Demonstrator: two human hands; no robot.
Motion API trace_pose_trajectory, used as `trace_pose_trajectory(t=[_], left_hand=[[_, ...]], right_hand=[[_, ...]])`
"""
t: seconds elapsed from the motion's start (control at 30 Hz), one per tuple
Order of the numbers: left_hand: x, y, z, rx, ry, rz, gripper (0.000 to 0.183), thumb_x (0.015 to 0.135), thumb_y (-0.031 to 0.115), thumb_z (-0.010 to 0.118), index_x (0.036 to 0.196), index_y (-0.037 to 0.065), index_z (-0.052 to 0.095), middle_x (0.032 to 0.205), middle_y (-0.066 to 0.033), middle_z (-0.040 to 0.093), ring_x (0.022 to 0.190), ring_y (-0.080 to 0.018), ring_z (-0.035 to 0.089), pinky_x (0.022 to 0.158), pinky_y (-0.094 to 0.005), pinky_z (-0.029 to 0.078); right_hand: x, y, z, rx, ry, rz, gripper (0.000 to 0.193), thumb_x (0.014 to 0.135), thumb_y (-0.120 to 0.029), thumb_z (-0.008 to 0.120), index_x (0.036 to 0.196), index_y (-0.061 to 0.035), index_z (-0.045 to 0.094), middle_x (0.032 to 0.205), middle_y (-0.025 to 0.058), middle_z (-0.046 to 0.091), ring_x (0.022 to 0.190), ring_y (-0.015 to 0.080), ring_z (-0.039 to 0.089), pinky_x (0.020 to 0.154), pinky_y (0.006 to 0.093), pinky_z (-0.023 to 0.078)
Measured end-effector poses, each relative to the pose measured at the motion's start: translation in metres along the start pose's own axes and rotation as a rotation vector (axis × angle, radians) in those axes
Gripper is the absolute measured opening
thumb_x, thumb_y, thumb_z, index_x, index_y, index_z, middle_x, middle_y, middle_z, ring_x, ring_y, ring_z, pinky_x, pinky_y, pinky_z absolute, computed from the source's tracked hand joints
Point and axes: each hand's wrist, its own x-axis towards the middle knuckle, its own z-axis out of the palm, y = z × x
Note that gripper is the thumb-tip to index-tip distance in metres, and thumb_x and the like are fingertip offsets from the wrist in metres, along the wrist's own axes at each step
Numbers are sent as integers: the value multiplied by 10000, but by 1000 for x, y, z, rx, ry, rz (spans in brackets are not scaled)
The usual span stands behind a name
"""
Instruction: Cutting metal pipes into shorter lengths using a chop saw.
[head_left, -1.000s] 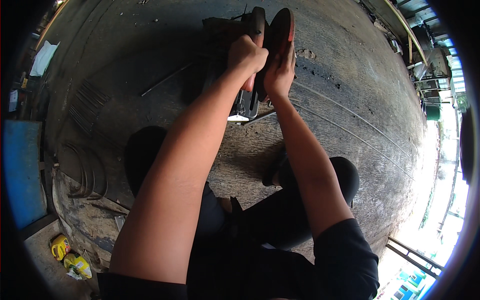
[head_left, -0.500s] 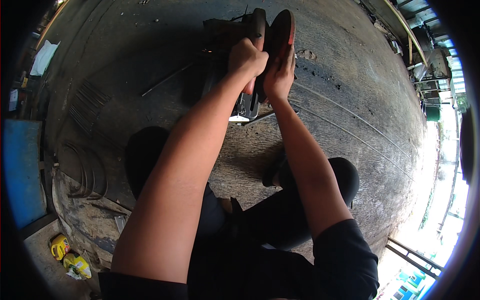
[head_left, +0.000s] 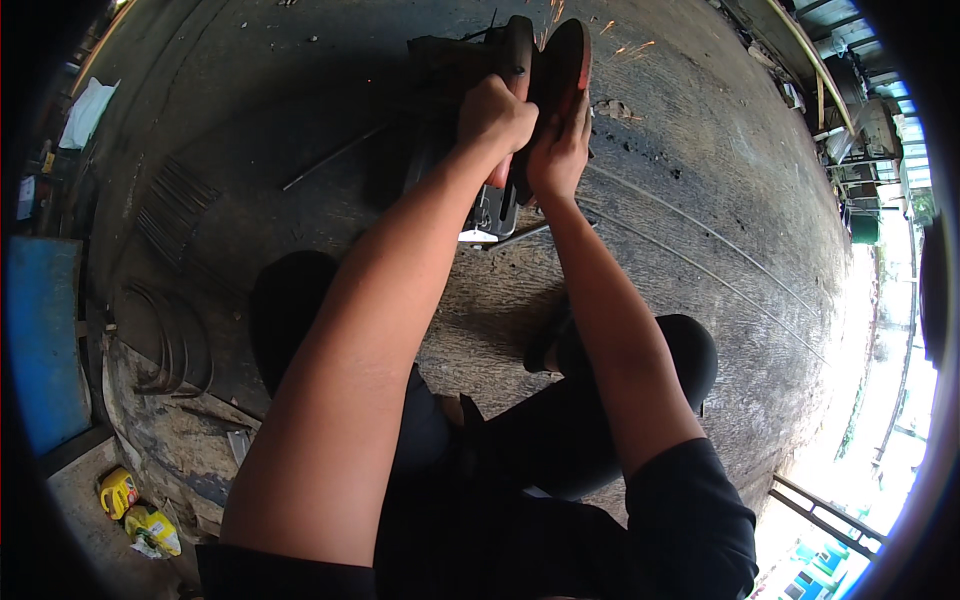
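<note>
At the top centre stands a dark cut-off saw (head_left: 519, 50) with a worn reddish handle. My left hand (head_left: 494, 117) is closed around that handle. Just right of it, my right hand (head_left: 559, 155) rests against a dark round plate with a red rim (head_left: 570, 65), which looks like the saw's guard. Its fingers are stretched out along the plate. Orange sparks (head_left: 630, 50) fly up and to the right beyond the saw. The cutting point is hidden behind the machine and my hands.
A thin rod (head_left: 335, 157) lies left of the saw, and two long rods (head_left: 720, 235) run to the right. Cut rods (head_left: 175, 210) and bent metal hoops (head_left: 175, 345) lie at left. A blue panel (head_left: 45, 340) and yellow containers (head_left: 118, 493) are at the far left.
A spray of orange sparks now shows above and right of the saw; before, only a small glow showed at its left. Both hands have stayed in place.
</note>
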Motion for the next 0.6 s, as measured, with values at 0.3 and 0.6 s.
trace_pose_trajectory(t=[0.3,0.6], left_hand=[[1,-1,1,-34,-28,-22,458,677,240,650,993,-87,589,957,-281,639,931,-386,638,825,-406,506],[-2,1,-1,-13,-9,-7,465,673,238,652,991,-94,588,957,-285,637,934,-388,637,832,-408,501]], right_hand=[[-1,1,1,-12,7,8,555,933,-146,463,1447,-116,258,1374,267,380,1198,461,448,928,470,451],[-1,1,1,-18,15,-9,541,933,-145,464,1439,-105,277,1367,262,390,1193,450,459,927,465,454]])
